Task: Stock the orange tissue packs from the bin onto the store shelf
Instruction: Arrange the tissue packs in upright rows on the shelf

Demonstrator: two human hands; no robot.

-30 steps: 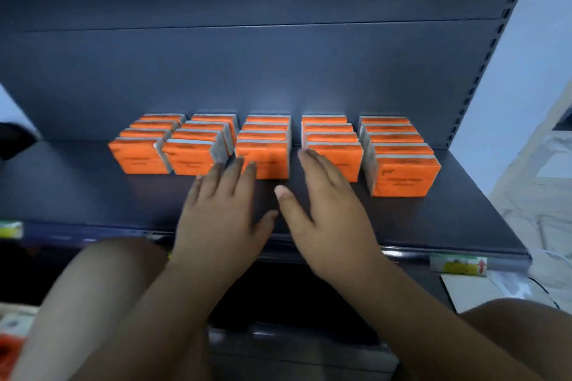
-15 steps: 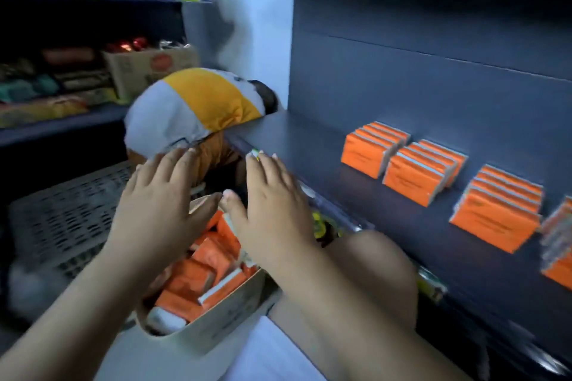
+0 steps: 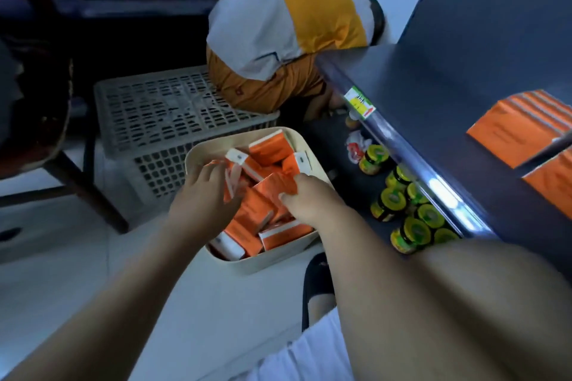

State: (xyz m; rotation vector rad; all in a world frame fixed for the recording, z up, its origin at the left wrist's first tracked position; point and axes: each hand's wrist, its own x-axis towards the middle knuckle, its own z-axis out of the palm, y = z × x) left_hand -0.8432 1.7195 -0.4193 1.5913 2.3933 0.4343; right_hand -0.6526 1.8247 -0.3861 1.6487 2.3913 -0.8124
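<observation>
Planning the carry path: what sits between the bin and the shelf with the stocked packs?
Head view: yellow-lidded jars on a lower shelf, between the bin and the upper shelf.

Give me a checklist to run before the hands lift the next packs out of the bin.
1. Bin holds orange packs: ok.
2. Left hand on a pack: ok, fingers among them.
3. Right hand grip closed: cannot tell.
4. Bare room on the shelf: ok.
5. Stocked packs on the shelf neat: ok, as far as visible.
6. Jars below clear of the lift path: ok.
</observation>
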